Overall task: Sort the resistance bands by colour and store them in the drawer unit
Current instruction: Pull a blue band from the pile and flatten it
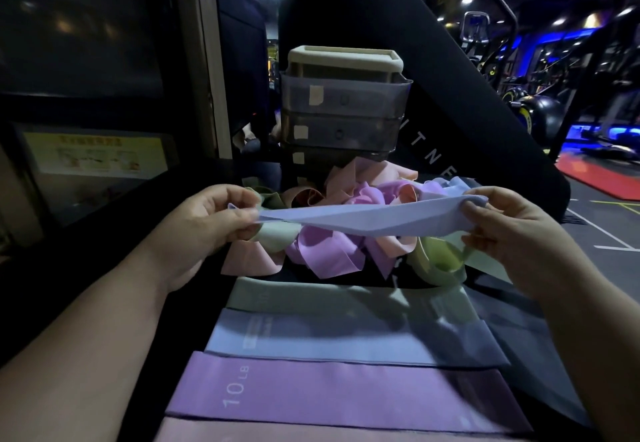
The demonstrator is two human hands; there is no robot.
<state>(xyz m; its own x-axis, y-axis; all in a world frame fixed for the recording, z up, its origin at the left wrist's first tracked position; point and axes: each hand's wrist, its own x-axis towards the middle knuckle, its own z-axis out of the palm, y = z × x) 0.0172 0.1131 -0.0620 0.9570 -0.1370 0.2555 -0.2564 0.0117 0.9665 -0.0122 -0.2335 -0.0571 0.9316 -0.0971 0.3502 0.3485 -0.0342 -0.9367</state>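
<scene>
A light blue resistance band (360, 218) is stretched flat in the air between my hands. My left hand (204, 219) pinches its left end and my right hand (512, 230) pinches its right end. Under it lies a loose pile of curled bands (332, 251) in pink, purple, green and blue. Nearer to me, flat bands lie in rows: a green band (311, 297), a blue band (346, 341), a purple band (332, 393) marked 10 LB, and a pink band (277, 434) at the bottom edge. The grey drawer unit (343, 109) stands behind the pile, its drawers closed.
The bands lie on a black surface (194, 289). A big black padded machine part (450, 95) rises behind the drawer unit. To the left is a dark wall with a yellow notice (93, 155). Gym machines and a red mat (602, 178) are at the right.
</scene>
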